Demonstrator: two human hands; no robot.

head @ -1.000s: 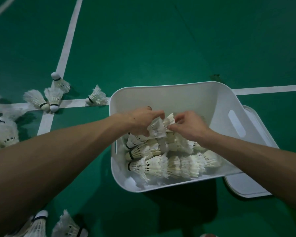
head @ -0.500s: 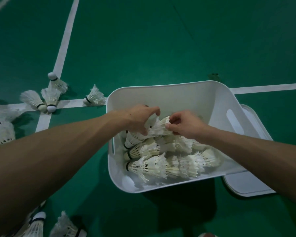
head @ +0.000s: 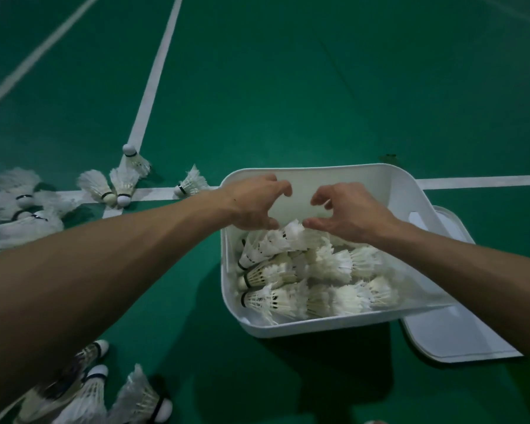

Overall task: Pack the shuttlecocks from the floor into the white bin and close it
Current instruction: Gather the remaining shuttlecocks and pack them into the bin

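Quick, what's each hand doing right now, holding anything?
Left hand: open, fingers loosely curled, holding nothing.
Right hand: open, fingers loosely curled, holding nothing.

A: How many bins?
B: One white bin (head: 364, 175), with one lid (head: 459, 339) at its right.
A: Hands?
B: Two: left hand (head: 251, 203), right hand (head: 349, 212).
A: Loose shuttlecocks (head: 123, 186)?
B: Four far left by the lines, and a near-left cluster (head: 89, 390) of at least three. The left-edge heap (head: 22, 215) and the bin's rows (head: 318, 264) are too bunched to count.
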